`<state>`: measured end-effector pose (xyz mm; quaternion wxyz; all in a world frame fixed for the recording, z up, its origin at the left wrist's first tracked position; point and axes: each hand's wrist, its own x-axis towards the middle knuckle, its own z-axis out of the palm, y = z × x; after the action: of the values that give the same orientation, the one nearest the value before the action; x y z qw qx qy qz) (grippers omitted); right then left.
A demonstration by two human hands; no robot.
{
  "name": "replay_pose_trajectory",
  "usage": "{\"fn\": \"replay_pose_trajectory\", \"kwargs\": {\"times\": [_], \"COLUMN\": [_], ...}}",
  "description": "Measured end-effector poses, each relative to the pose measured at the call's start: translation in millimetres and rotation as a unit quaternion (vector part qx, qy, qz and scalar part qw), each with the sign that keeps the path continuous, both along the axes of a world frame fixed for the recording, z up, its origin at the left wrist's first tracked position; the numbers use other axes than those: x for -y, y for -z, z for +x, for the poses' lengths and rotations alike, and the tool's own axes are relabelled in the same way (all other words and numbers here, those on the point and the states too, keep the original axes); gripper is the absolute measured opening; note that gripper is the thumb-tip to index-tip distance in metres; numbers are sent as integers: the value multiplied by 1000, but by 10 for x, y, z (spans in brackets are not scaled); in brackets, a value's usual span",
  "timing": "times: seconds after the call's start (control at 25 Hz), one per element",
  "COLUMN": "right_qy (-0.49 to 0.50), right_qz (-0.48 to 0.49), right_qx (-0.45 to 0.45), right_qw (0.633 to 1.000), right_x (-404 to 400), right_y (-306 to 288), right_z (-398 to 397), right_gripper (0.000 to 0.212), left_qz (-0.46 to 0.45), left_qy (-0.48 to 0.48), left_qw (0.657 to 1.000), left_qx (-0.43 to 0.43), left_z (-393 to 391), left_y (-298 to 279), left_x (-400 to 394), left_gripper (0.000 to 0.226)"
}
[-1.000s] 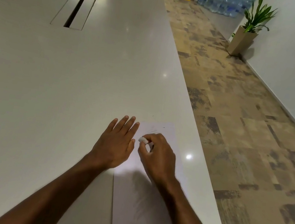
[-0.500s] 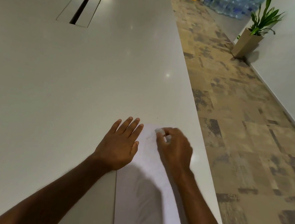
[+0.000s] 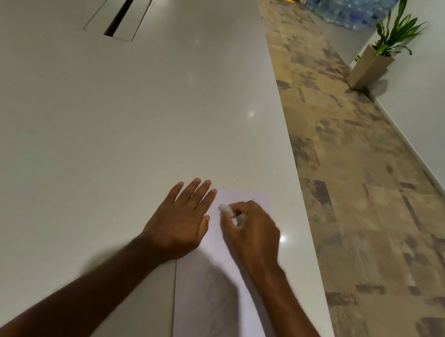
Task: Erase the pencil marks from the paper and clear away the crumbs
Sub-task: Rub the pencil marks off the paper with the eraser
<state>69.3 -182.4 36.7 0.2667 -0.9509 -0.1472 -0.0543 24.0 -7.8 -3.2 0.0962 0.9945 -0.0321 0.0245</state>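
Observation:
A white sheet of paper (image 3: 211,304) lies near the right edge of the long white table (image 3: 105,137). Faint grey pencil shading shows on its lower half; tiny dark specks sit near its far edge. My left hand (image 3: 182,220) lies flat, fingers straight, pressing the paper's left edge and the table beside it. My right hand (image 3: 252,232) pinches a small white eraser (image 3: 224,209) and holds it against the paper's upper left part, close to my left fingertips. My right hand and forearm hide part of the sheet.
A cable slot cover (image 3: 122,5) is set into the table far back on the left. The table's right edge drops to a patterned carpet floor (image 3: 366,217). A potted plant (image 3: 380,56) stands by the wall, with stacked water bottles (image 3: 344,5) behind.
My right hand with the eraser went right toward the paper's top edge, then came back left beside my left fingertips. My left hand stayed flat on the sheet.

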Motion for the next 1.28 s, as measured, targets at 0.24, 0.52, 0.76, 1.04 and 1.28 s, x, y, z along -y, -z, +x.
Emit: {"fn": "replay_pose_trajectory", "kwargs": {"times": [0.24,0.52,0.76,1.04,1.28], "right_qy": [82,66,-23,-23,93], "right_qz": [-28,-27,-14,-21,-28], "right_qx": [14,14,10,1,-5], "right_qw": [996,997,1000,1000,995], "right_x": [60,60,-17,-86,126], "right_y": [-117,-77,33,-5,-124], "right_z": [370,388,138,56,335], "right_gripper": [36,34,33,32,30], "left_qz": [4,2,-1,-5,10], "left_qy": [-1,-1,-3,-4,-5], "left_qw": [1000,1000,1000,1000,1000], "left_qx": [1,3,0,-12,4], "left_z": [-8,-7,-13,-11,-9], "left_y": [-19,-9,-18,-39,-19], "left_x": [-2,-5,4,15,2], "left_gripper": [67,65,67,71,66]}}
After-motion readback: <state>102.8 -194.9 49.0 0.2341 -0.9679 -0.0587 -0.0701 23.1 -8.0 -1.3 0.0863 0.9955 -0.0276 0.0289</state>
